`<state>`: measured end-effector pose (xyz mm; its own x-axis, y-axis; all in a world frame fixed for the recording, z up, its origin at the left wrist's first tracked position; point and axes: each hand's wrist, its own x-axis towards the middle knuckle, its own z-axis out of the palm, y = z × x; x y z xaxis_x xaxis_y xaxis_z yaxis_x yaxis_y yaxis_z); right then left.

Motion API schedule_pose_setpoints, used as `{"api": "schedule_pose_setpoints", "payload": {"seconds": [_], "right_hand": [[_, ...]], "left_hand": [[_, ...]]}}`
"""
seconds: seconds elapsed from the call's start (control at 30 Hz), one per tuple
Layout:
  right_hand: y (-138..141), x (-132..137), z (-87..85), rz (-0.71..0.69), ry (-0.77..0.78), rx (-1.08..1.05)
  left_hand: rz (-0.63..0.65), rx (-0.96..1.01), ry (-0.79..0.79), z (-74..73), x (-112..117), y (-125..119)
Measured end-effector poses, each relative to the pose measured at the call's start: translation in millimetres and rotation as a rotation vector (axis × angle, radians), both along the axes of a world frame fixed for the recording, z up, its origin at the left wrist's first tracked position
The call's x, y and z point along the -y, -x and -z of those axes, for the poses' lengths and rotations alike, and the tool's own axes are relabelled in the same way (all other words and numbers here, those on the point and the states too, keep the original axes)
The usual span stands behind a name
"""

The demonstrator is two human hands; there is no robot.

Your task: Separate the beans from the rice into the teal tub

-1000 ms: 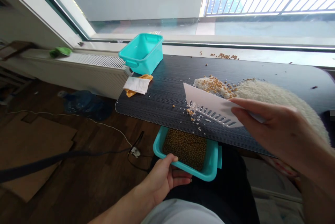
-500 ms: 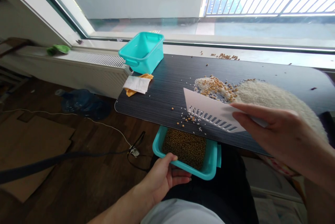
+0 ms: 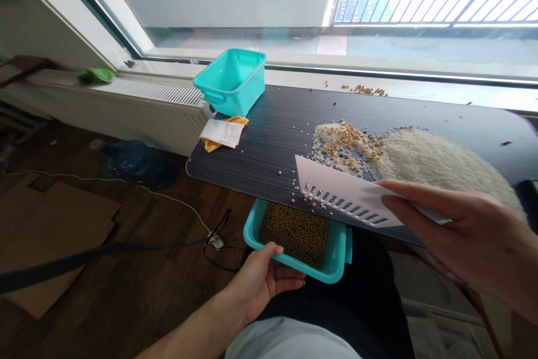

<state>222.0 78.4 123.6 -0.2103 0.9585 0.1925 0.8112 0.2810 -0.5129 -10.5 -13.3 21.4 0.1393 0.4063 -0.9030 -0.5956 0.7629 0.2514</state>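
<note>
My left hand (image 3: 271, 272) grips the near rim of a turquoise plastic tub (image 3: 336, 261), thumb over the edge and fingers beneath. Round tan peas or beans (image 3: 294, 233) fill part of it, and its far side sits under the table edge. In my right hand (image 3: 454, 213) is a white slotted scraper (image 3: 344, 188), tilted, its slotted edge low over the near side of the dark table (image 3: 252, 166). A few beans and rice grains lie around its tip. Behind it are a mixed patch of rice and beans (image 3: 347, 140) and a large rice heap (image 3: 441, 163).
Another turquoise tub (image 3: 231, 82) stands at the table's far left corner, beside a white folded cloth (image 3: 222, 132) on an orange one. Several beans (image 3: 365, 90) lie on the windowsill. A radiator (image 3: 159, 107), a blue water bottle (image 3: 134, 163) and cables are to the left.
My right hand has brought the scraper nearer to the table's front edge, and some loose beans there have shifted. My left hand still holds the tub in about the same place.
</note>
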Motion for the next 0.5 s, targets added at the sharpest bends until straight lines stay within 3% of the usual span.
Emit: {"api": "schedule_pose_setpoints", "payload": {"seconds": [0.17, 0.4, 0.5], "right_hand": [[0.1, 2.5, -3.9, 0.001, 0.092, -0.068], [-3.7, 9.9, 5.2, -0.137, 0.033, -0.077], [-2.1, 11.0, 6.4, -0.129, 0.014, -0.057]], "left_hand": [[-0.011, 0.005, -0.004, 0.2, 0.6, 0.7], [-0.019, 0.015, -0.018, 3.8, 2.7, 1.4], [-0.022, 0.018, -0.019, 4.0, 2.9, 1.4]]}}
